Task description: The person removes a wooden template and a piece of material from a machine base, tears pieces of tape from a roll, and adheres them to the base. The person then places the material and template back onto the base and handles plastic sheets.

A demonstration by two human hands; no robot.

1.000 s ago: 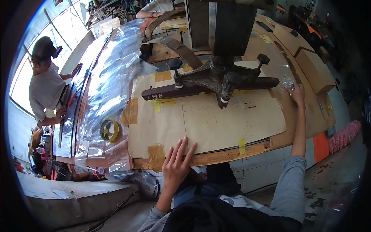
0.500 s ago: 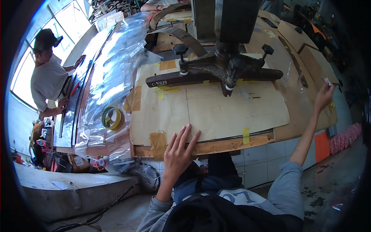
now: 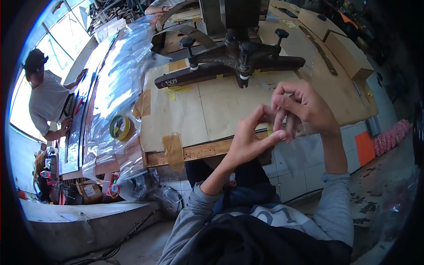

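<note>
My left hand (image 3: 249, 140) and my right hand (image 3: 304, 107) meet above the near right edge of a pale paper sheet (image 3: 176, 115). The fingers of my right hand are curled and closed. What looks like a thin, see-through plastic sheet (image 3: 297, 155) hangs below them. My left thumb and fingers reach round to my right fingertips, and whatever lies between them is hidden and blurred. The paper has drawn lines and covers a wooden board (image 3: 198, 151). Brown tape (image 3: 173, 152) holds its near edge. A dark metal clamp bar (image 3: 198, 76) presses across its far part.
A tape roll (image 3: 120, 127) lies on clear plastic wrap (image 3: 117, 84) at the left. Beyond it a person (image 3: 46, 95) in a cap works at a long dark strip. The press column (image 3: 240, 17) rises at the back. At the right stands a cardboard box (image 3: 349, 55).
My left hand has lifted off the paper and moved right. My right hand has come in from the far right, and the two now meet. The view has shifted slightly.
</note>
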